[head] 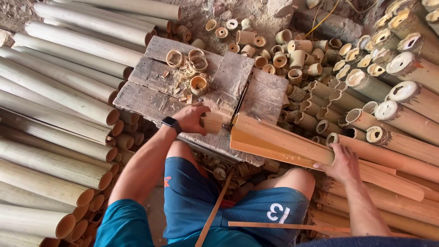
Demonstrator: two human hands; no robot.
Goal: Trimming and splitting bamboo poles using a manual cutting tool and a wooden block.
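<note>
**A:** What are the two hands doing?

**B:** The left hand [191, 118] has its grip wrapped around a short pale bamboo piece [212, 121], holding it at the near edge of the wooden desk [151, 103]. The fingers are clamped around it, I judge so that it stays put against the board.

**A:** And the other hand?

**B:** The right hand [343, 162] lies on a long split bamboo pole [292, 146], palm down and fingers spread, not curled around it. It looks like a pressing hold that stops the round pole from rolling. The pole's cut end rests on the desk just beside the short piece, and the rest runs away to the person's right, across the knee.

**A:** What surrounds them?

**B:** The desk is a set of rough grey planks, low, right in front of the person's knees. Farther back on it sit a few cut bamboo rings [197, 82] among shavings, well apart from the hands. Long pale poles [68, 91] are stacked flat to the left, ends toward the desk. Browner poles [407, 119] lie piled to the right, and short offcuts [297, 57] are heaped on the ground beyond the desk. A thin bamboo strip [215, 210] leans across the lap.
</note>
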